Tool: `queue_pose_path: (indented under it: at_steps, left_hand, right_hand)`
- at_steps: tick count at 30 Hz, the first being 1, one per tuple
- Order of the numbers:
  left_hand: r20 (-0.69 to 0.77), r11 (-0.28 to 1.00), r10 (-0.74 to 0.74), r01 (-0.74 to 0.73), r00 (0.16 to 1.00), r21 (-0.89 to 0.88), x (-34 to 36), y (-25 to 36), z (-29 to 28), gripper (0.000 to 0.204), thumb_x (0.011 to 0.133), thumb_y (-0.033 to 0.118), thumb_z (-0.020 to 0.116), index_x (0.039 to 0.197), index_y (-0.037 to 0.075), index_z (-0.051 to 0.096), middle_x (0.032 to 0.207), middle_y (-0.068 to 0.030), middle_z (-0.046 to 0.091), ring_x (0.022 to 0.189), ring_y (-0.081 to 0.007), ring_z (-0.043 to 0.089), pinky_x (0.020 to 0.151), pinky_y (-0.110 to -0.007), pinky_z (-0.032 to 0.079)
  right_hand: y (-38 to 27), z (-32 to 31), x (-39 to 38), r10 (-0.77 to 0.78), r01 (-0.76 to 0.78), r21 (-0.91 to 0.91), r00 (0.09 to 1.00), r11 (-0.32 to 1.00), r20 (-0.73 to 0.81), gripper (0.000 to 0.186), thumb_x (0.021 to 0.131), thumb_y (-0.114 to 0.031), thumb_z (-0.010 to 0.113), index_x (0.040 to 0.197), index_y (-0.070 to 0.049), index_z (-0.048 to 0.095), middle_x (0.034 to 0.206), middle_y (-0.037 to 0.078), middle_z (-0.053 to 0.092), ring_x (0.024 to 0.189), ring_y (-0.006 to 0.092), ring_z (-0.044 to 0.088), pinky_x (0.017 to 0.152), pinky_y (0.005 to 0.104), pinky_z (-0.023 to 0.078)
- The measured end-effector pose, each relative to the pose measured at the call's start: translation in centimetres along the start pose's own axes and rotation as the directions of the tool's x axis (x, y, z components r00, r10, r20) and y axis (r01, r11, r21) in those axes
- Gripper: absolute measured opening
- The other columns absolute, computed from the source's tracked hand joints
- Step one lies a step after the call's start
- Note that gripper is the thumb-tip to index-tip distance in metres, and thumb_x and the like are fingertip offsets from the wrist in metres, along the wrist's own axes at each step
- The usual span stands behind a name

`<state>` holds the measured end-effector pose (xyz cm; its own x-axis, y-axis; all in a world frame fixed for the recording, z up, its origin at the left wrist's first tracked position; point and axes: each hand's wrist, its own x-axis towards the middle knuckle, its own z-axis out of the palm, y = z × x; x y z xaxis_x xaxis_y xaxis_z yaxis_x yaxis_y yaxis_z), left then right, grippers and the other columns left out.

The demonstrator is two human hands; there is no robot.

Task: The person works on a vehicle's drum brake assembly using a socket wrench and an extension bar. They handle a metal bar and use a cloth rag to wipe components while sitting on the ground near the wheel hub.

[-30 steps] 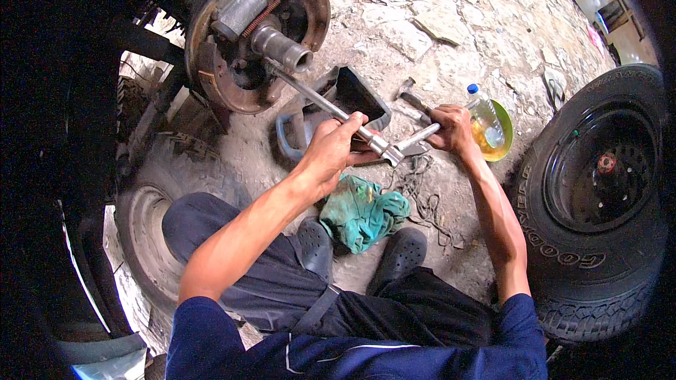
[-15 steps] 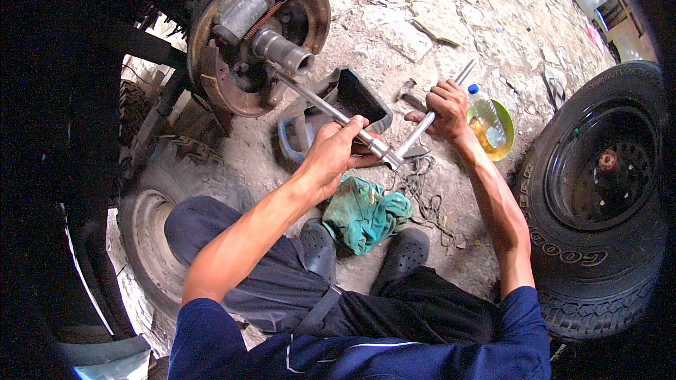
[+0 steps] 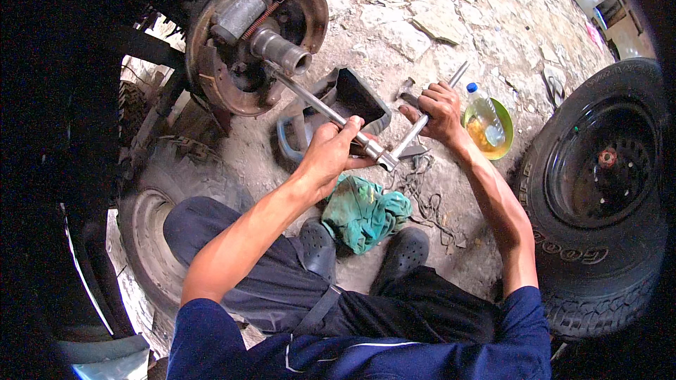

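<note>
A long steel extension bar (image 3: pixel 310 98) runs from the brake assembly (image 3: pixel 315 24) down to a crosswise steel handle bar (image 3: pixel 408 142), joined at a chrome head. My left hand (image 3: pixel 328 156) is closed around the extension near that head, its thumb along the top. Farther right, my right hand (image 3: pixel 442 114) grips the handle bar, whose end sticks out beyond the fist. The bar's far tip goes in below the bare spindle (image 3: pixel 278 49); what it meets there is hidden. A rusty spring (image 3: pixel 264 20) crosses the assembly above.
Beneath my hands lie a black open container (image 3: pixel 362 95), a hammer (image 3: pixel 407 91) and a green cloth (image 3: pixel 366 214). A bottle (image 3: pixel 486 114) leans in a green bowl (image 3: pixel 508 130) at right. One tyre (image 3: pixel 598 239) stands far right; another (image 3: pixel 151 229) lies by my left knee.
The handle bar has swung slightly left together with my right hand. My left hand keeps its hold on the extension, nearly still.
</note>
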<state>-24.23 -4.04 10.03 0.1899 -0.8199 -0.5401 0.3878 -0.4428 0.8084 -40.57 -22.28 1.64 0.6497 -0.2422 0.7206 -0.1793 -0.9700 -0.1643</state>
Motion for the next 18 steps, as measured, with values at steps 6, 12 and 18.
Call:
queue_pose_path:
  at_steps: [6, 12, 18]
  left_hand:
    - [0.003, 1.000, 0.017, -0.017, 1.000, -0.017, 0.3, -0.3, 0.0, 0.041, 0.097, 0.032, 0.044, 0.120, -0.002, 0.042, 0.098, -0.0148, 0.060, 0.089, -0.0218, 0.061, 0.078, -0.041, 0.055]
    - [-0.012, 1.000, 0.022, -0.022, 1.000, -0.007, 0.1, 0.0, 0.2, 0.038, 0.097, 0.033, 0.044, 0.116, -0.001, 0.045, 0.098, -0.0144, 0.060, 0.088, -0.0213, 0.062, 0.075, -0.041, 0.055]
    - [0.022, 0.998, 0.050, -0.050, 0.998, -0.031, 1.8, -0.8, 0.5, 0.032, 0.097, 0.032, 0.045, 0.106, 0.002, 0.051, 0.096, -0.0104, 0.061, 0.087, -0.0168, 0.061, 0.072, -0.035, 0.057]
  right_hand:
    - [0.6, 0.8, 0.1, -0.017, 0.018, 0.031, 1.000, 0.999, -0.021, 0.042, 0.073, -0.021, 0.070, 0.046, -0.010, 0.039, 0.045, 0.004, 0.039, 0.044, 0.0217, 0.041, 0.048, 0.0347, 0.032]
    - [-0.2, 0.1, 0.6, -0.020, 0.022, 0.050, 0.999, 0.999, -0.036, 0.038, 0.070, -0.013, 0.071, 0.048, -0.009, 0.040, 0.045, 0.004, 0.038, 0.044, 0.0218, 0.040, 0.047, 0.0351, 0.032]
    - [-3.0, 1.0, 1.2, -0.178, 0.170, 0.146, 0.983, 0.975, 0.044, 0.032, 0.065, -0.016, 0.068, 0.051, -0.012, 0.040, 0.050, 0.002, 0.041, 0.048, 0.0195, 0.046, 0.048, 0.0342, 0.036]
